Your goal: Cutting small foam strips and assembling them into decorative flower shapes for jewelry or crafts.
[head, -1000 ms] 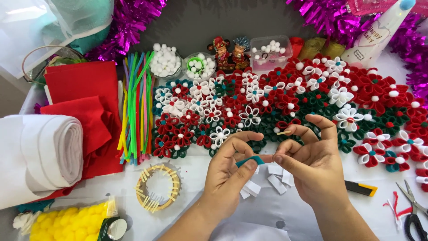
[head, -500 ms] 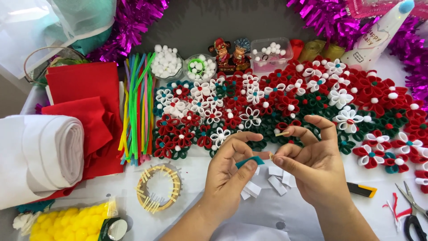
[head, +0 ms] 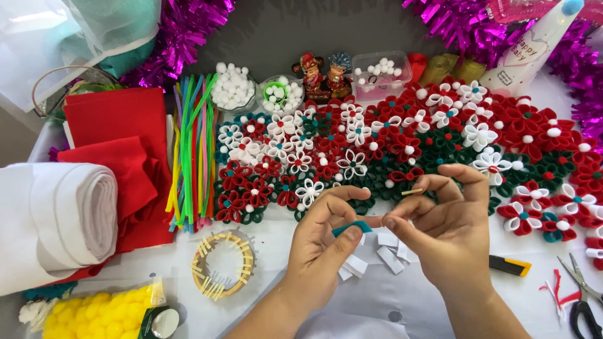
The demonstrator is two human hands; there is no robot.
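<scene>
My left hand (head: 326, 242) pinches a folded teal strip (head: 352, 227); my right hand (head: 443, 223) touches its tip, holding a small stick (head: 411, 191). Felt flowers (head: 377, 144) lie behind.

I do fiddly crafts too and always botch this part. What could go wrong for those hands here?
The teal felt strip is only pinched between the left hand and right hand, so it might slip or unfold. The small stick in the right fingers could drop among the felt flowers. The white folded pieces below might scatter.
</scene>
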